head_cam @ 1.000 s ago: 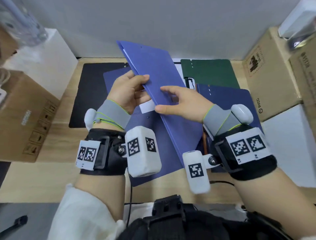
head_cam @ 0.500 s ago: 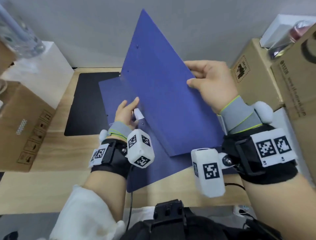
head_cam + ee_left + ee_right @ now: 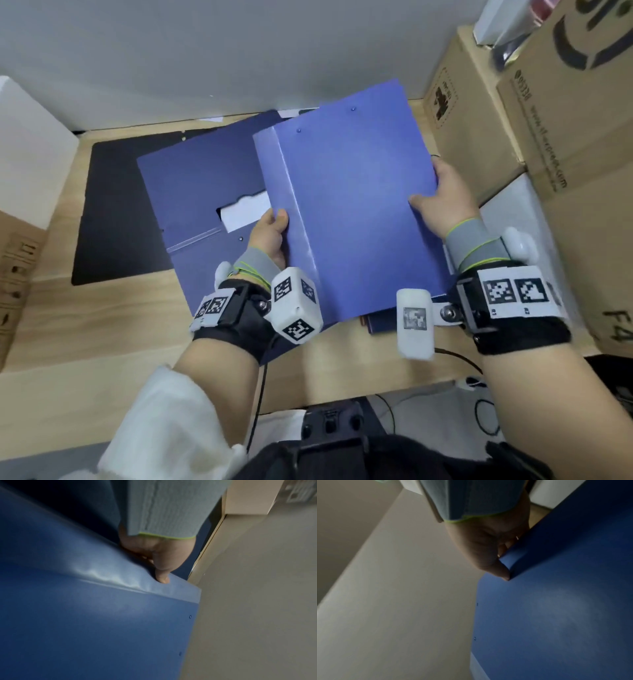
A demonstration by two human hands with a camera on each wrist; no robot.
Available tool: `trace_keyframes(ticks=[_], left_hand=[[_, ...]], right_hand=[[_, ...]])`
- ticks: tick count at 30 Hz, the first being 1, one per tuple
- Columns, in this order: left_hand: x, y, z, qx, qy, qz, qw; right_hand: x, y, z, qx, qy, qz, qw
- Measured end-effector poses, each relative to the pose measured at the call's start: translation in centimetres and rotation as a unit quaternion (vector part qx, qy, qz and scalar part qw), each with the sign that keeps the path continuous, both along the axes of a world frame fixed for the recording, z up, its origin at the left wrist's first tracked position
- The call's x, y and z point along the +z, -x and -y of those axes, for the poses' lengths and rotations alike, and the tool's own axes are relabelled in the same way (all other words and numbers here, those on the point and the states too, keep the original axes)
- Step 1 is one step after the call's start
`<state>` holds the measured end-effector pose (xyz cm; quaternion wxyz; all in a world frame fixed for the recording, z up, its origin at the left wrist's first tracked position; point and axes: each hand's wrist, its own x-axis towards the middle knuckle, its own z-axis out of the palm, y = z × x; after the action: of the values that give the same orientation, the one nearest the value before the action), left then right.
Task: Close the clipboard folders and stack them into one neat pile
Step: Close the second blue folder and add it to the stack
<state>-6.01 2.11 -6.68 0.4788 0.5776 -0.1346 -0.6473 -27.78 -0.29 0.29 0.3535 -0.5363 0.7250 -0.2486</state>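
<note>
Left of the raised blue folder [image 3: 356, 212], an open folder [image 3: 191, 192] lies flat. The left hand [image 3: 270, 236] pinches the raised folder's spine, the right hand [image 3: 442, 202] its far edge. It looks light, thin, slightly bendy; holding opposite edges suits it.

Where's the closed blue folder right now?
In the head view the closed blue folder is held above the desk, centre-right, left hand gripping its spine edge and right hand its opposite edge, beside the open folder.
</note>
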Motion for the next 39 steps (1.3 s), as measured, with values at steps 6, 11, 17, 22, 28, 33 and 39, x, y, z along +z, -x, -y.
trace_keyframes(ticks=[6,11,17,22,28,33,39], left_hand=[[-1.0,4.8,0.5,-0.051,-0.003,0.016,0.999],[-0.4,7.6,0.8,-0.178,-0.026,0.063,0.982],[0.1,7.4,1.3,-0.222,-0.038,0.118,0.967],[0.1,5.2,1.6,-0.276,-0.051,0.177,0.943],[-0.3,-1.4,3.0,-0.311,-0.023,0.416,0.854],[-1.1,-5.2,3.4,-0.408,-0.073,0.597,0.687],[-0.9,-5.2,4.2,-0.464,-0.084,0.625,0.622]], right_hand=[[-4.3,2.2,-2.1,-0.029,-0.13,-0.089,0.987],[-6.9,2.0,-3.0,-0.02,-0.188,-0.066,0.98],[-7.5,1.2,-2.5,-0.045,-0.19,-0.073,0.978],[-6.6,-1.1,-1.1,-0.014,-0.162,-0.049,0.985],[-5.8,-6.9,0.5,0.128,-0.087,-0.096,0.983],[-7.7,-10.0,0.5,0.238,-0.089,-0.229,0.94],[-8.9,-10.6,0.2,0.25,-0.099,-0.308,0.912]])
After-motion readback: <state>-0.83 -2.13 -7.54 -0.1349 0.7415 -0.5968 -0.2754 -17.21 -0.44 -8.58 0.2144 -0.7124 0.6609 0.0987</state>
